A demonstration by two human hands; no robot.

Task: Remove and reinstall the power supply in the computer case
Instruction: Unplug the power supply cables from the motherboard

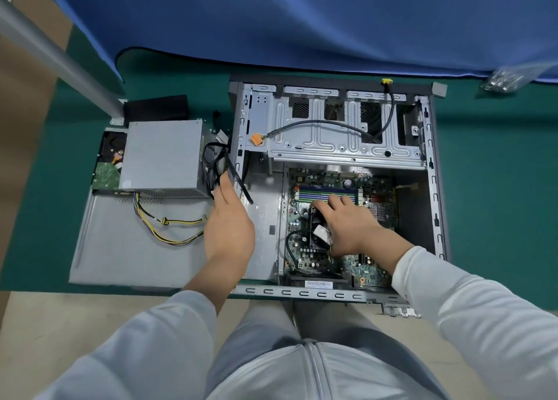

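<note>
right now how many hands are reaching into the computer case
2. The left hand is at the case's left wall, touching black cables. The right hand rests on the fan over the circuit board.

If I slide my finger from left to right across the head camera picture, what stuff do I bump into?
Hard drive → power supply → left hand → right hand → computer case wall → bag of screws.

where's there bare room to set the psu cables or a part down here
Free patches: the lower part of the grey side panel, below the yellow cables; the green mat right of the computer case. Crowded: around the power supply, where the left hand grips black cables, and the motherboard under the right hand.
</note>
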